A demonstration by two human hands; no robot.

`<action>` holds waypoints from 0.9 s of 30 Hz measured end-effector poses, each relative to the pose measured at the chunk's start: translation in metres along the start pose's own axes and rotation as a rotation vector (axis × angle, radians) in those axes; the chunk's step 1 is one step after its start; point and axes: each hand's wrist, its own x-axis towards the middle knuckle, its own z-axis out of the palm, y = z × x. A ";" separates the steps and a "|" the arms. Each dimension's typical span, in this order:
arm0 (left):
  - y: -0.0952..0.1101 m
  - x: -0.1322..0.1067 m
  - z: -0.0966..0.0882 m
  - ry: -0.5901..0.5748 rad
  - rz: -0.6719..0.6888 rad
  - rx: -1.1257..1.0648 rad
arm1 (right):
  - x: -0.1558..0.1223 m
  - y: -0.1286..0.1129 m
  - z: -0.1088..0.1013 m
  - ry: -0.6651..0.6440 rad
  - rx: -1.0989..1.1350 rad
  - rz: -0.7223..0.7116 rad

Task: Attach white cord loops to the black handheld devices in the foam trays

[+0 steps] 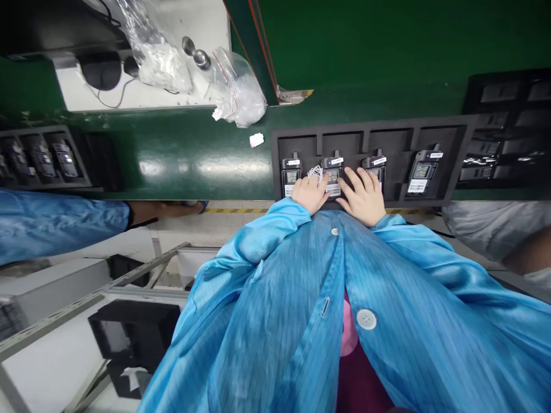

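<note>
A dark foam tray (390, 202) lies along the front edge of the green bench, holding several handheld radios with short antennas and white labels. My left hand (310, 194) is over the tray's left part, its fingers curled at a bundle of white strings (316, 170). Between my hands lies one radio (333, 163). My right hand (364, 198) has its fingers spread, reaching the lower part of another radio (374, 162), which it partly hides. A radio (291, 164) sits left of my left hand, and one more radio (424, 169) is at the tray's right end.
Stacked black trays (508, 123) stand at the right, and another tray of devices (45, 158) at the left. A scrap of white paper (256, 140) and a clear plastic bag (241, 92) lie beyond. Other people's sleeves (64, 223) show at both sides.
</note>
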 end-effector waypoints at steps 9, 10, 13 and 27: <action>-0.001 0.003 0.001 0.006 0.014 -0.013 | -0.001 0.005 -0.003 -0.031 -0.092 -0.068; -0.001 0.002 0.002 0.007 0.019 -0.012 | -0.003 0.007 -0.003 -0.022 -0.098 -0.071; -0.003 -0.001 0.002 0.009 0.045 -0.014 | -0.006 0.009 -0.002 -0.020 -0.107 -0.077; -0.007 -0.006 0.015 -0.020 0.127 -0.040 | -0.005 -0.008 -0.003 -0.107 0.048 0.059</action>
